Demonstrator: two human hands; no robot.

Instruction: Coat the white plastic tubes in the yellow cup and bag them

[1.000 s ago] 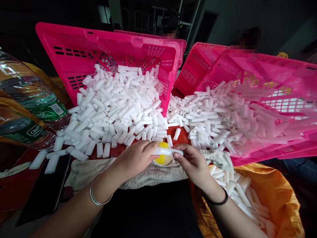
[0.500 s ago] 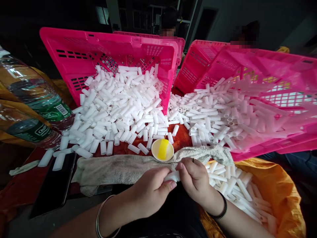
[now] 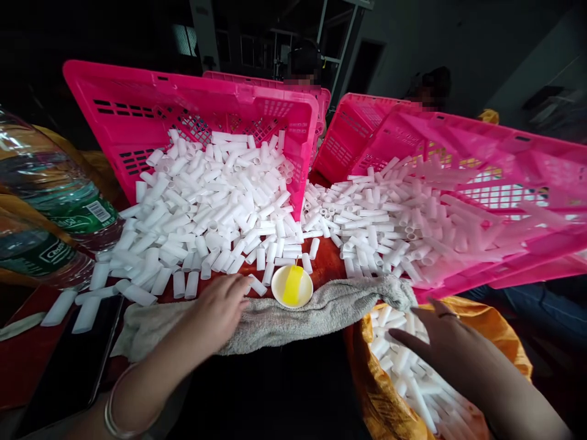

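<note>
"Dark room [image 3: 422, 36] beyond the bowl [image 3: 307, 292], red tabletop [image 3: 328, 261] beneath it. From the head camera, where are the white tubes [image 3: 220, 205]?"

"Heaped beyond the bowl, spilling from pink crates [image 3: 183, 91]; more lie in the orange bag [image 3: 502, 330] at its near right."

"And the hands?"

"Left hand [image 3: 220, 315], just left of the bowl, fingers together beside a loose tube [image 3: 257, 285]; whether it grips one, I can't tell. Right hand [image 3: 449, 342], right of the bowl, spreads its fingers above the bag, thumb apart."

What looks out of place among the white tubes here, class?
A white tube lies over the upper end of a dark, phone-like device at left: odd, since most tubes lie heaped together.
</note>
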